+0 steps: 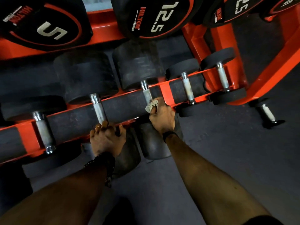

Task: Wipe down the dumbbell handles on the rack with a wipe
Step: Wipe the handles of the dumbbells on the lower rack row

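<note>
Right hand (162, 116) pinches crumpled wipe (151, 105) against the near end of third handle (147, 95), whose long axis runs up-away; left hand (106, 137) grips the neighbouring handle (99, 109).

— What colour is the rack (164, 91)?

— Bright orange-red, with black pads between the bars.

— And the dumbbells?

— Black ends, silvery grey handles (99, 109) with shiny chrome collars. The big ones on top (155, 17) are black with a red ring, white numbers and red lettering (one reads 5, others 12.5).

— The wipe (151, 106)?

— Off-white, greyish in the creases.

— Anything else?

— Dark grey floor (227, 143). Black beads (103, 161) on one wrist, a black band (169, 135) on the other.
</note>
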The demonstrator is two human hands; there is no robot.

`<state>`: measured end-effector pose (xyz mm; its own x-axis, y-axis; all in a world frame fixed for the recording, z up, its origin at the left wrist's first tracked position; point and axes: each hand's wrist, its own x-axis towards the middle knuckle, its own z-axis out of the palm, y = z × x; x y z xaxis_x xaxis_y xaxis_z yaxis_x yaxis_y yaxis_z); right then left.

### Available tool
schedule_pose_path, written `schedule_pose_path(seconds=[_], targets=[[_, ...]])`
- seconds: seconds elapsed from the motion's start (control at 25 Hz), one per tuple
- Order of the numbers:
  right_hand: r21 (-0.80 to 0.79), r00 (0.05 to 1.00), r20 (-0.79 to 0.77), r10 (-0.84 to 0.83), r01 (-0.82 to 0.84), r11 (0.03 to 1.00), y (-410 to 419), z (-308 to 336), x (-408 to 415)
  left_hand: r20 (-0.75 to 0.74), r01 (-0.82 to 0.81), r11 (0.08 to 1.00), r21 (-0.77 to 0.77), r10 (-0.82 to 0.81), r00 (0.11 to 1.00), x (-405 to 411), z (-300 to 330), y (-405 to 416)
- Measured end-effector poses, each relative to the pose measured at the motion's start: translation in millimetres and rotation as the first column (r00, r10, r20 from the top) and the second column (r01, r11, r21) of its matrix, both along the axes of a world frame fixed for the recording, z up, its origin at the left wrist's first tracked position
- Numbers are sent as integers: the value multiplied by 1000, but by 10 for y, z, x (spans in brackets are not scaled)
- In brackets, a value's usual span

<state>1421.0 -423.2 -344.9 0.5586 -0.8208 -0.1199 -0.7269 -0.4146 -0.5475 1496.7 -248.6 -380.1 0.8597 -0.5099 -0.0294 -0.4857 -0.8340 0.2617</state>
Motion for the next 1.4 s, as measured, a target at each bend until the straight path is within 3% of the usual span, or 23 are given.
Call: schedule_pose_path(seconds=[0.64,1.4], targets=[[-122,985,-163,54,-74,990,95,-13,50,-81,14,1000,13,-12,997,22,43,34],[-326,984,-132,119,-157,932,44,-202,64,-124,5,997,82,6,992,16,98,30]])
